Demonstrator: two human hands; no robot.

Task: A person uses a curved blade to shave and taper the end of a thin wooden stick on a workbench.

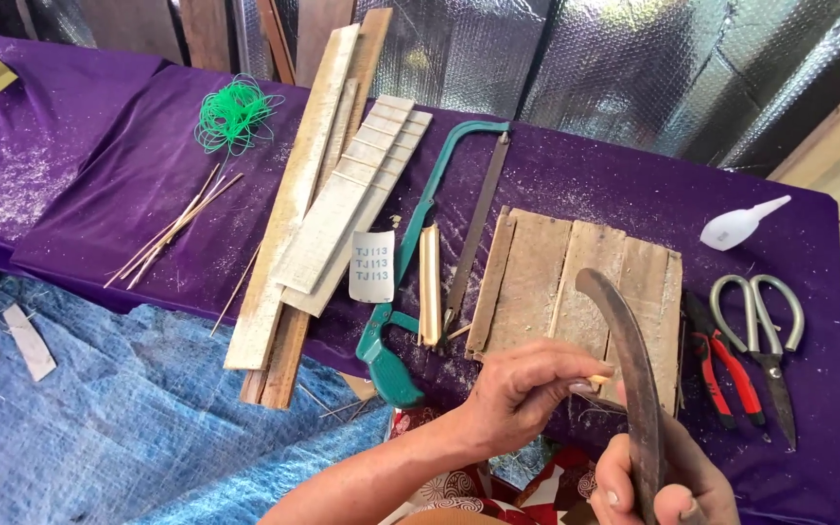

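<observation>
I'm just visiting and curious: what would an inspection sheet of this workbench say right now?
Surface: purple cloth over the bench, dusted with sawdust.
Job's things: left hand pinches a small pale sliver; right hand grips a curved dark blade upright, above a wooden board.
Clutter: green hacksaw, wooden slats, thin sticks, green string, scissors, red-handled pliers, white squeeze bottle, paper label.
Hands: both shut on what they hold.
Cables: nothing seen.
Surroundings: blue tarp below, silver foil sheeting behind.
</observation>
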